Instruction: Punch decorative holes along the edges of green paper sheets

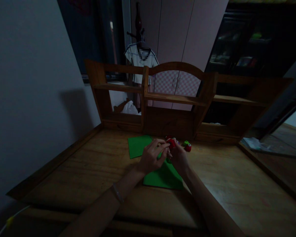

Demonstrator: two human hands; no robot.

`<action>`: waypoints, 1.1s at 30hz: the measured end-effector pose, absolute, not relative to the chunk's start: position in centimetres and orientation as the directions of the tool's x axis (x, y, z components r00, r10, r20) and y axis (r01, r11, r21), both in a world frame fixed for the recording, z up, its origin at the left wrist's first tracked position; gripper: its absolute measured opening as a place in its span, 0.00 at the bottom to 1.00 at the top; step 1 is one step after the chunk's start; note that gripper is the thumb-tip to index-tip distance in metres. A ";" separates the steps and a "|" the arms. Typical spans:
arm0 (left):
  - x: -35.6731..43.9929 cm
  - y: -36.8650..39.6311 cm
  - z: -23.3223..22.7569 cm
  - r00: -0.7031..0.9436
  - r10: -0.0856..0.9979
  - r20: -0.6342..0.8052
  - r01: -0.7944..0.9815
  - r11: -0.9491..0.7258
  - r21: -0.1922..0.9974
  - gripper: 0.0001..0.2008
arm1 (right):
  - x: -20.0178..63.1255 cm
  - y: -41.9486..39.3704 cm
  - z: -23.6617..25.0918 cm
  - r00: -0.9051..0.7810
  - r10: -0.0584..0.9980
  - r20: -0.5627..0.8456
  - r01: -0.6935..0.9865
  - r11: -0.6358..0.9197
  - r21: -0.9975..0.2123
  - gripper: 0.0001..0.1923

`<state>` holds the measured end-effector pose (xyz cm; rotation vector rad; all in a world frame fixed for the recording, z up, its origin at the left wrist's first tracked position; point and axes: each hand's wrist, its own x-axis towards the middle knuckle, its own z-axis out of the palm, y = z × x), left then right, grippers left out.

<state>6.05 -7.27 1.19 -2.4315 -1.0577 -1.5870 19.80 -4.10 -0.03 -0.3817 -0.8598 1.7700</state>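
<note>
A small round red piece (171, 143) is between my two hands above a green sheet (164, 177). My right hand (180, 158) is closed on it, with the thumb against its right side. My left hand (151, 156) reaches in from the left, its fingertips pinched together at the red piece's edge. The fingers hide part of the piece, and its exact kind does not show. Under the hands, a small green bit (168, 161) is partly covered. Another green sheet (138, 146) lies behind my left hand.
Beyond my right hand stand a small red figure with a white eye (188, 147) and a green one (185, 143). More little pieces are half hidden behind my fingers. A wooden shelf unit (172, 97) closes off the back of the wooden table (88, 168). The light is dim.
</note>
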 end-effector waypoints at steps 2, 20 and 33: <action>6.0 -7.2 1.2 0.236 0.516 0.823 0.567 -0.761 0.315 0.14 | 19.7 -4.1 -0.1 -0.328 0.932 0.155 -0.687 -0.123 -0.716 0.11; 6.2 -7.3 1.3 0.199 0.579 0.790 0.585 -0.717 0.379 0.17 | 20.9 -4.4 0.4 -0.463 0.876 0.136 -0.741 -0.298 -0.602 0.06; 5.5 -4.0 -0.8 -0.024 0.672 0.740 0.684 -0.529 0.503 0.15 | 21.0 -3.8 0.2 -0.436 0.888 0.149 -0.724 -0.247 -0.645 0.09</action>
